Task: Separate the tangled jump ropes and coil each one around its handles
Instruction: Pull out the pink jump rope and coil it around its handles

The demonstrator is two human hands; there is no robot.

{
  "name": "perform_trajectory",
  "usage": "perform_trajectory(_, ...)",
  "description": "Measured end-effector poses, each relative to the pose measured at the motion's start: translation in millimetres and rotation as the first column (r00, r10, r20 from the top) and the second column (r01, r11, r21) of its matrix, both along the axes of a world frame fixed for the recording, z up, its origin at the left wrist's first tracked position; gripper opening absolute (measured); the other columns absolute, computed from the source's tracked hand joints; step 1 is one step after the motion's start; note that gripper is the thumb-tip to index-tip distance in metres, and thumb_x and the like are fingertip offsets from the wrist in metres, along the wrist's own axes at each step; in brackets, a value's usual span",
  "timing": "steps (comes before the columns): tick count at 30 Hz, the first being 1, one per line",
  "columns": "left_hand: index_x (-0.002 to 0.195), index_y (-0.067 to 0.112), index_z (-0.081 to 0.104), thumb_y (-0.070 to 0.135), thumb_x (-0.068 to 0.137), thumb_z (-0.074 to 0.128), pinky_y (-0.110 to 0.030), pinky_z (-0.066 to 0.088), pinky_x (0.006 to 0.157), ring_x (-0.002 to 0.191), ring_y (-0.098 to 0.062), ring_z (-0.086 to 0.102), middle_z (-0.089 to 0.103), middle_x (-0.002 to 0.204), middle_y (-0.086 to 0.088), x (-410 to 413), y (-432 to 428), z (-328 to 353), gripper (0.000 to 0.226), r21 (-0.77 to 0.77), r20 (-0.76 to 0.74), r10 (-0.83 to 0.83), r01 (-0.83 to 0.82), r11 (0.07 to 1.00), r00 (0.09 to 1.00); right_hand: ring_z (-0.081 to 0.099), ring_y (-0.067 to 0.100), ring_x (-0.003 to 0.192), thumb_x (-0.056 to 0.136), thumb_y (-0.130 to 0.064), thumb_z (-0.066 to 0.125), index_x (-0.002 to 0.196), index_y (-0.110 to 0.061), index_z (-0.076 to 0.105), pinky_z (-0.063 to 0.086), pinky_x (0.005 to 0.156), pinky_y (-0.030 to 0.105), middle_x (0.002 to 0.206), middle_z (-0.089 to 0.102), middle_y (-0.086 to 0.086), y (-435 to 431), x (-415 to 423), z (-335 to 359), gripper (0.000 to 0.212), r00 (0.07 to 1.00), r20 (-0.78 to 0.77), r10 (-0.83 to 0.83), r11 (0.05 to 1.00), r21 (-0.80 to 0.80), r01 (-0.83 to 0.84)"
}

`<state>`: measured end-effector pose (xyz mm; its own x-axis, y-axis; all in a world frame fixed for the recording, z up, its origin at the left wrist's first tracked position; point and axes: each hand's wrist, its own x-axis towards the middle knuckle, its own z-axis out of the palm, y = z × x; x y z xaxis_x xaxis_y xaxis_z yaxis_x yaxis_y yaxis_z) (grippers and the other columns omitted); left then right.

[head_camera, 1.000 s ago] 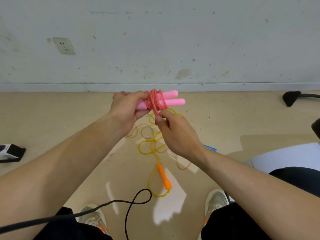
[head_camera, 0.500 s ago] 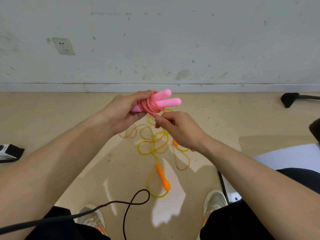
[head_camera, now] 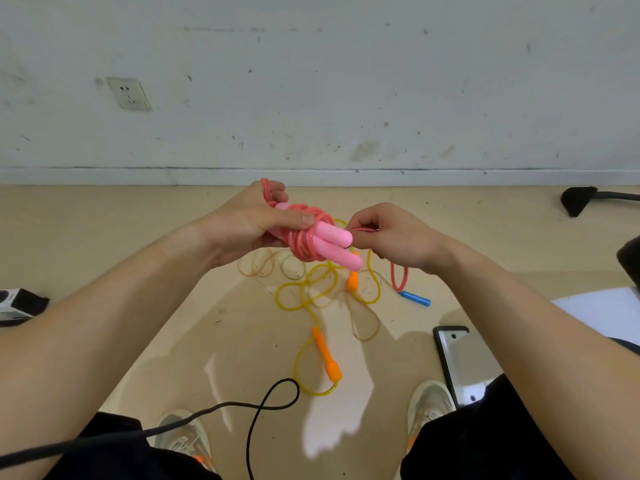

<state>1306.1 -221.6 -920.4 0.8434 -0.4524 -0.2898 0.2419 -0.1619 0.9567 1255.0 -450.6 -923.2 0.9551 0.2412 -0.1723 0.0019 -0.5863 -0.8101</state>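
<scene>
Pink jump rope (head_camera: pixel 306 245) is held in the air above the middle of the floor (head_camera: pixel 104 230), coiled round its 2 pink handles (head_camera: pixel 334 242). The left hand (head_camera: pixel 249 226) grips the bundle, thumb pressing the coils; the right hand (head_camera: pixel 391 240) pinches a thin pink strand beside the handle tips. Released untucked, that strand could let the coils spring loose. The yellow rope (head_camera: pixel 304 292) with 2 orange handles (head_camera: pixel 327 355) lies tangled on the floor below, a blue handle (head_camera: pixel 415 300) near it. No container shows.
</scene>
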Motion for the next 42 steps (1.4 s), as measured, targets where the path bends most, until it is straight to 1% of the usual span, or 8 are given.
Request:
perform_trajectory(4, 0.139, 0.013, 0.036, 0.022, 0.06, 0.095, -0.026, 0.058, 0.069, 0.1, -0.007, 0.056, 0.044, 0.114, 0.006, -2.1, -9.9, -7.4, 0.099, 0.075, 0.205, 0.249, -0.269, 0.96, 0.947, 0.037, 0.008, 0.051, 0.091, -0.013, 0.06, 0.075, -0.006, 0.07, 0.034, 0.052, 0.023, 0.054, 0.046, -0.009, 8.3, -1.3, 0.3, 0.021, 0.988, -0.033, -0.152, 0.985, 0.081, 0.154)
perform_trajectory(10, 0.138, 0.012, 0.033, 0.028, 0.06, 0.095, -0.037, 0.06, 0.08, 0.122, -0.017, 0.054, 0.043, 0.122, 0.003, -1.3, -19.5, -17.7, 0.101, -0.063, 0.215, 0.485, -0.484, 0.873, 0.847, 0.027, 0.02, 0.057, 0.088, -0.015, 0.052, 0.073, 0.004, 0.057, 0.028, 0.055, 0.037, 0.063, 0.031, 0.005, 12.9, -3.3, 4.9, 0.025, 0.947, -0.023, -0.319, 0.927, 0.197, 0.318)
perform_trajectory(16, 0.136, 0.013, 0.031, 0.019, 0.071, 0.089, -0.024, 0.056, 0.066, 0.109, -0.011, 0.055, 0.04, 0.129, -0.003, -0.7, -26.6, -26.0, 0.087, -0.09, 0.231, 0.575, -0.571, 0.816, 0.785, 0.043, 0.013, 0.056, 0.092, -0.048, 0.059, 0.074, -0.025, 0.059, 0.03, 0.053, 0.03, 0.056, 0.046, -0.007, 17.4, -8.7, -0.6, 0.03, 0.942, 0.329, -0.064, 0.956, -0.252, 0.153)
perform_trajectory(21, 0.13, 0.022, 0.034, 0.049, 0.052, 0.092, -0.039, 0.053, 0.095, 0.12, -0.017, 0.052, 0.042, 0.126, -0.001, -6.1, -31.2, -39.5, 0.1, -0.022, 0.343, 0.577, -0.608, 0.794, 0.741, 0.055, 0.027, 0.082, 0.093, -0.053, 0.056, 0.101, -0.028, 0.071, 0.032, 0.062, 0.031, 0.076, 0.049, -0.004, 18.8, -7.0, -5.2, 0.03, 0.898, 0.43, -0.091, 0.812, -0.491, 0.317)
perform_trajectory(24, 0.133, 0.015, 0.034, 0.04, 0.063, 0.092, -0.009, 0.039, 0.092, 0.115, -0.012, 0.047, 0.04, 0.123, -0.002, -15.4, -38.2, -42.5, 0.094, 0.03, 0.467, 0.532, -0.614, 0.789, 0.706, 0.061, 0.032, 0.087, 0.092, -0.051, 0.058, 0.1, -0.021, 0.07, 0.035, 0.062, 0.032, 0.088, 0.062, 0.005, 18.8, -4.6, -9.6, 0.033, 0.888, 0.436, -0.143, 0.76, -0.527, 0.381)
perform_trajectory(27, 0.135, 0.014, 0.032, 0.039, 0.062, 0.093, 0.001, 0.033, 0.082, 0.112, -0.006, 0.043, 0.036, 0.121, 0.001, -20.3, -40.8, -44.3, 0.098, 0.071, 0.529, 0.463, -0.58, 0.811, 0.712, 0.062, 0.032, 0.084, 0.091, -0.047, 0.062, 0.097, -0.019, 0.07, 0.038, 0.062, 0.033, 0.085, 0.065, 0.006, 14.5, 0.1, -11.8, 0.03, 0.907, 0.375, -0.192, 0.798, -0.478, 0.366)
perform_trajectory(38, 0.13, 0.012, 0.045, 0.061, 0.052, 0.089, -0.022, 0.038, 0.085, 0.106, -0.011, 0.049, 0.049, 0.115, 0.002, -21.4, -37.7, -42.3, 0.103, 0.312, 0.578, 0.279, -0.524, 0.792, 0.767, 0.065, 0.021, 0.082, 0.09, -0.024, 0.064, 0.099, -0.016, 0.072, 0.049, 0.068, 0.031, 0.086, 0.071, -0.001, 27.0, -6.8, -25.5, 0.014, 0.84, 0.25, -0.482, 0.844, -0.122, 0.521)
perform_trajectory(42, 0.112, 0.017, 0.053, 0.078, 0.046, 0.079, -0.027, 0.043, 0.079, 0.101, -0.014, 0.057, 0.058, 0.105, 0.006, -25.6, -40.7, -56.1, 0.094, 0.348, 0.543, 0.301, -0.536, 0.769, 0.784, 0.058, 0.004, 0.057, 0.088, -0.033, 0.068, 0.082, -0.018, 0.073, 0.04, 0.048, 0.016, 0.064, 0.063, -0.008, 28.3, -7.7, -25.9, 0.017, 0.794, 0.222, -0.566, 0.818, 0.036, 0.574)
